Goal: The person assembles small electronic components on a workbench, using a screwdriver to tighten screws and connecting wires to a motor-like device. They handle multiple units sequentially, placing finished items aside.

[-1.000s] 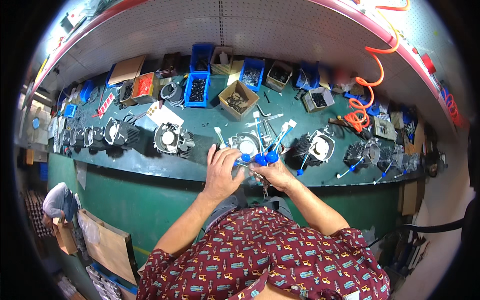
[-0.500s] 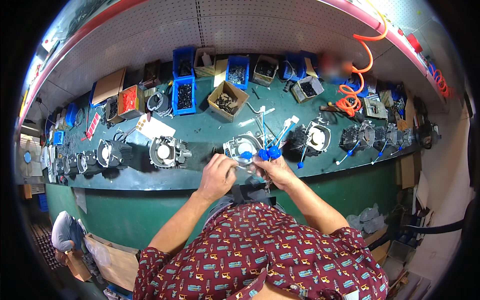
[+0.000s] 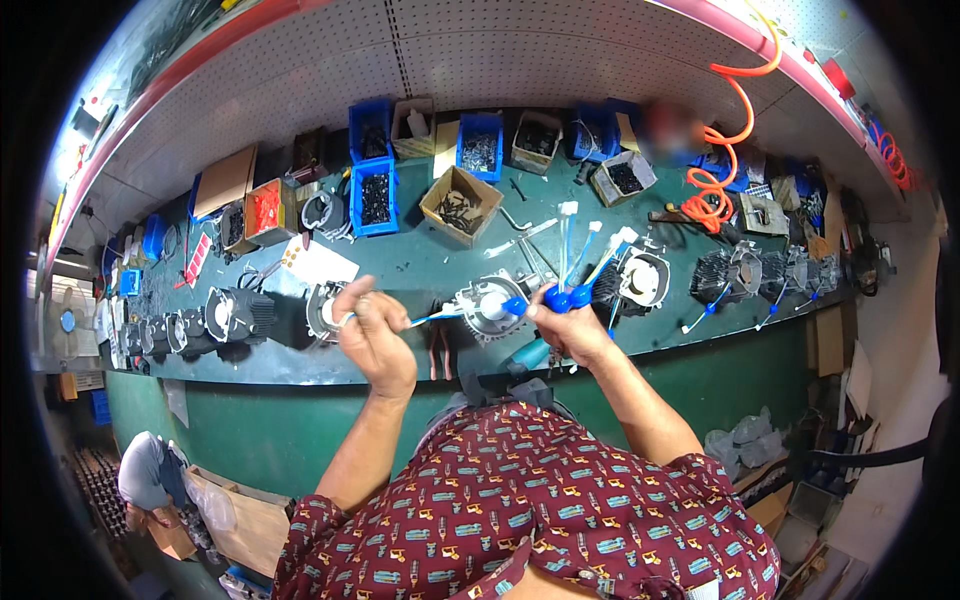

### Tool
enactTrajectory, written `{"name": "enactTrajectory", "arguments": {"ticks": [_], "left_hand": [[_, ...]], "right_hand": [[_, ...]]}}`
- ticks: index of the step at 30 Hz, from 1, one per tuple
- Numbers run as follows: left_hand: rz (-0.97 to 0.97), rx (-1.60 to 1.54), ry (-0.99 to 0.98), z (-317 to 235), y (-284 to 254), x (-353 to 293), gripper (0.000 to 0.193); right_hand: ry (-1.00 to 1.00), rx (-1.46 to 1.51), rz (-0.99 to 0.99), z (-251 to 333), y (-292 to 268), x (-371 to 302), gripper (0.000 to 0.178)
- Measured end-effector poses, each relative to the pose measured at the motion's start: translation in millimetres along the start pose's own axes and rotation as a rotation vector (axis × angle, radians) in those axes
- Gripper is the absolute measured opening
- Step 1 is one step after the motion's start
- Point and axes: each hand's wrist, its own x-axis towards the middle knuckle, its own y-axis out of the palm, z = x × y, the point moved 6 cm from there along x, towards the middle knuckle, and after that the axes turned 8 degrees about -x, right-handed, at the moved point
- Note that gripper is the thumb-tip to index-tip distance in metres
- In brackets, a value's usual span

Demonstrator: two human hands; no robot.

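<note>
My left hand (image 3: 378,340) is raised in front of a motor housing, its fingers curled. A thin blue-and-white wire lead (image 3: 425,320) runs out of it toward the housing in the middle. My right hand (image 3: 572,330) is closed round a bunch of wire leads with round blue pieces (image 3: 568,297) and white connectors fanned out above. A separate blue round piece (image 3: 514,305) shows beside its thumb. Between my hands stands an open grey metal housing (image 3: 488,302) with a white round part inside. Pliers (image 3: 439,352) lie left of it, and a teal tool (image 3: 528,357) lies below my right hand.
More grey housings line the bench (image 3: 400,365) on both sides; those at right (image 3: 730,275) have blue-beaded leads. Bins of small parts, including a cardboard box (image 3: 461,205) and a blue bin (image 3: 375,197), stand behind. An orange coiled hose (image 3: 715,205) hangs at right. A person (image 3: 152,480) is at lower left.
My left hand has moved left and up, away from my right hand, with a wire lead stretched from it. My right hand has shifted slightly right with the bunch. Pliers and teal tool now show.
</note>
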Motion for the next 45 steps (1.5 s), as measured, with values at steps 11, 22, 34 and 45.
{"name": "enactTrajectory", "arguments": {"ticks": [11, 22, 34, 45], "left_hand": [[-0.054, -0.239, -0.212, 9.9, 42.6, -1.9, 0.028], [-0.278, -0.306, -0.127, 8.7, 13.3, 26.3, 0.027], [-0.067, -0.172, -0.125, 18.0, 13.4, -2.3, 0.025], [0.367, 0.436, 0.073, 26.3, 7.4, -29.1, 0.024]], "right_hand": [[0.141, -0.206, 0.099, 5.3, 29.8, -6.0, 0.022], [-0.272, -0.528, -0.018, 21.8, 21.7, -12.2, 0.022], [-0.020, 0.143, 0.002, 2.7, 20.5, -22.5, 0.015], [0.014, 0.605, 0.087, 5.4, 36.1, -23.8, 0.015]]}}
